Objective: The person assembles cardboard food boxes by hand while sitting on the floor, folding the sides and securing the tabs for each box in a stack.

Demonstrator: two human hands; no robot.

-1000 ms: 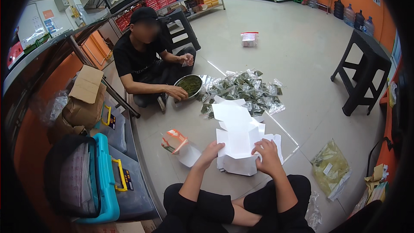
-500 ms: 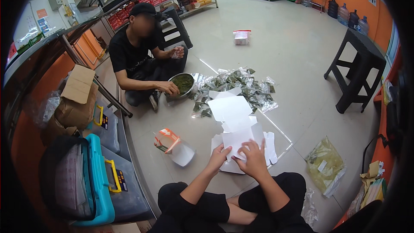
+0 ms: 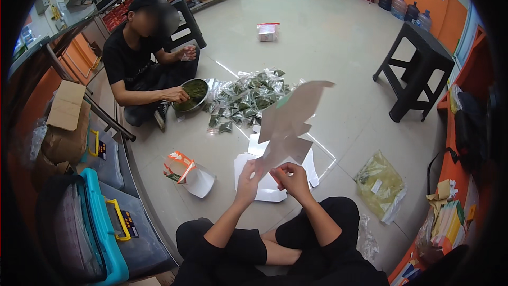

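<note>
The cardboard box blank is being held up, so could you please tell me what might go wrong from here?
The cardboard box blank, held near its lower end by the left hand, the right hand alongside, might crease where its upper panel rises unsupported. The white cardboard sheets below might slide if knocked.

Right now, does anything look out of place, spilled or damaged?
Mildly: crumpled clear plastic lies loose on the floor beside the person's right knee, like discarded wrapping, and clear packets sit heaped on the tiles. I see no spill.
</note>
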